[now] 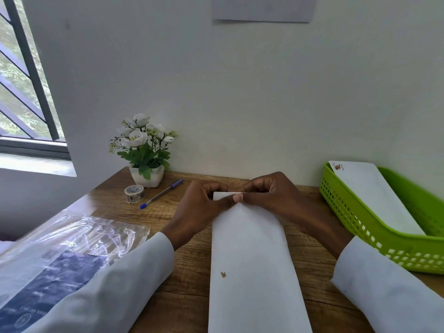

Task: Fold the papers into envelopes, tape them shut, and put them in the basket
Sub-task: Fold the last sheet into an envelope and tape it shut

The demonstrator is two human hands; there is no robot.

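A long white folded paper [252, 265] lies lengthwise on the wooden desk [187, 272] in front of me. My left hand [197, 210] and my right hand [271, 195] meet at its far end, and the fingers of both pinch a small folded flap there. A roll of patterned tape [134, 193] stands at the back left of the desk. The green plastic basket [355, 219] sits at the right with a white envelope [374, 195] inside it.
A blue pen [161, 193] lies beside the tape. A white pot of artificial flowers [144, 152] stands against the wall. A clear plastic packet with dark print [60, 255] covers the desk's left front. A window is at the far left.
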